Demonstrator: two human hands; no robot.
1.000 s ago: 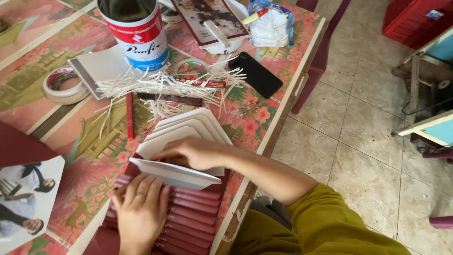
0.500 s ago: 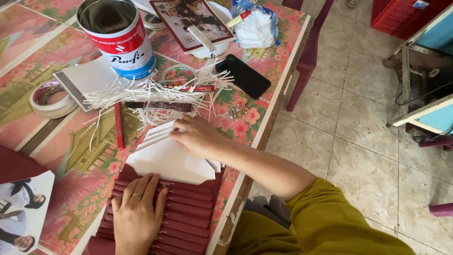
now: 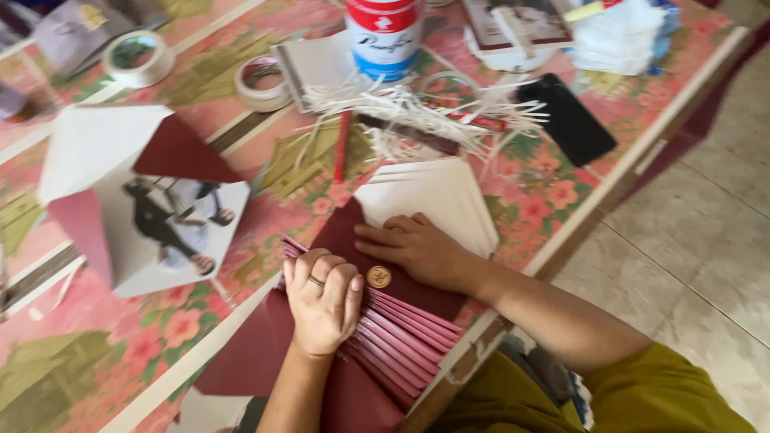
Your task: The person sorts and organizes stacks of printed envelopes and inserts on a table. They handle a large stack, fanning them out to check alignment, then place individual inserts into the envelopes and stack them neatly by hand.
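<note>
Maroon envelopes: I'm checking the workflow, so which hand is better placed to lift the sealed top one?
Probably the left hand: it rests curled at the top maroon envelope's edge, beside the gold seal. The right hand lies flat, pressing it down.

My single head-worn camera looked steeply down, close above the floral-patterned table, tilted; fanned dark red envelopes sat just under my fingers, tiled floor beyond.

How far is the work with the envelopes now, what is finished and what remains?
Done, it seems: a fanned row of dark red envelopes lies closed at the table edge. In hand: the right hand presses the top envelope, which carries a gold seal; the left hand rests beside the seal. Left: a stack of white cards lies behind.
</note>
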